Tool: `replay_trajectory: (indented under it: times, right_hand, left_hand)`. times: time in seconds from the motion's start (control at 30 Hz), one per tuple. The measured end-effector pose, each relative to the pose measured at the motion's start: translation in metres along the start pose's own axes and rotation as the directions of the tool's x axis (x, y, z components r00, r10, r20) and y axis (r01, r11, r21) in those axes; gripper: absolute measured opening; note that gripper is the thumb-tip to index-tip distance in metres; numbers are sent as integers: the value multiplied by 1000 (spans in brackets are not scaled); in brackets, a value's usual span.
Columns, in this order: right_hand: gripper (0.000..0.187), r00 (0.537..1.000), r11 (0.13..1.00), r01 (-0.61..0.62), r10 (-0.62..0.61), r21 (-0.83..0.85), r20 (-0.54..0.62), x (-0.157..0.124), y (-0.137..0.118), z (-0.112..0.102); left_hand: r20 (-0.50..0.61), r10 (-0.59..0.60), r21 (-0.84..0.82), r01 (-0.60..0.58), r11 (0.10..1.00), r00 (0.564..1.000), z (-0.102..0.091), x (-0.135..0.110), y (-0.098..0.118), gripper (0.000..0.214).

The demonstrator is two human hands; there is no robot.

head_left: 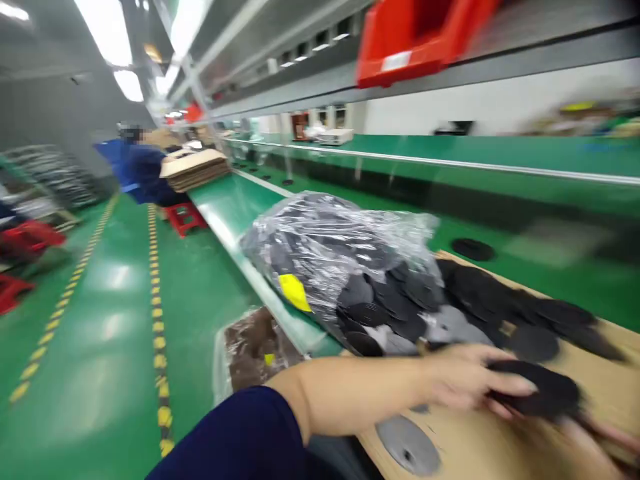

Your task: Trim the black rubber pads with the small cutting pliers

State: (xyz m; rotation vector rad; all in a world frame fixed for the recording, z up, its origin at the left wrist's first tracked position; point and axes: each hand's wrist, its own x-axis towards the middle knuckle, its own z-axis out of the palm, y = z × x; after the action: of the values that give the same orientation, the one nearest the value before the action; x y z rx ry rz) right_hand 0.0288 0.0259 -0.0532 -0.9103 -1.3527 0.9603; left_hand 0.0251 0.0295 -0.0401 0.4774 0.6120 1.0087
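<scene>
My left hand (pixel 467 377) reaches across from the lower middle and is closed on a flat black disc (pixel 545 390), thumb on top and fingers beneath. At the lower right edge, my right hand (pixel 595 447) is by the disc's near rim; motion blur hides its grip. A grey disc with a small dark centre (pixel 407 445) lies on the brown cardboard (pixel 465 443) below my left wrist. Beyond the hands, many loose black discs (pixel 515 307) spread over the cardboard. More black and grey discs spill from a clear plastic bag (pixel 330 227) with a yellow label.
A green worktable (pixel 235 200) runs away to the left, with a raised green shelf (pixel 490 150) behind. Overhead hangs a red bin (pixel 415 47). On the floor stands a plastic-lined box (pixel 255 347). Farther off, a person in blue (pixel 145 167) is beside stacked cardboard (pixel 195 167).
</scene>
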Motion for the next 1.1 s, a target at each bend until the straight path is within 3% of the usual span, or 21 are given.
replay_trajectory:
  times: [0.03, 0.13, 0.23, 0.37, 0.63, 0.8, 0.87, 0.93, 1.0, 1.1]
  right_hand:
    - [31, 999, 999, 9, -11, -49, -35, -5, -3, -31]
    - [25, 998, 973, 58, -57, -223, 8, -28, -29, -111]
    - [12, 977, 934, 214, -200, -287, 77, -37, -52, -141]
    - [11, 941, 885, 339, -314, -320, 130, -32, -60, -139]
    - [14, 901, 814, 430, -359, -391, 243, -31, -64, -144]
    - [11, 910, 814, 410, -338, -411, 238, -31, -65, -142]
    - [8, 934, 858, 355, -304, -371, 189, -31, -62, -140]
    - [7, 972, 926, 233, -223, -296, 70, -30, -56, -139]
    - [12, 991, 974, 95, -113, -204, -76, -26, -49, -140]
    - [17, 968, 992, -23, -10, -127, -252, -17, -38, -145]
  left_hand:
    - [15, 9, -24, -9, 1000, 1000, 10, -15, 3, 62]
    - [0, -22, -83, 22, 996, 1000, 25, -43, 12, 50]
    - [-48, -110, -23, 109, 994, 993, 21, -43, 13, 36]
    - [-17, -136, 50, 137, 989, 991, 23, -45, 4, 31]
    - [-41, -99, 109, 102, 989, 994, 27, -48, 4, 41]
    - [-106, -23, 136, 38, 990, 994, 29, -49, 0, 46]
    - [-157, 48, 132, -27, 991, 986, 30, -49, 1, 48]
    - [-245, 111, 120, -84, 989, 963, 32, -45, 4, 46]
    - [-366, 174, 125, -137, 983, 914, 34, -34, 12, 41]
    - [-470, 355, 292, -237, 926, 808, 42, -5, 29, 43]
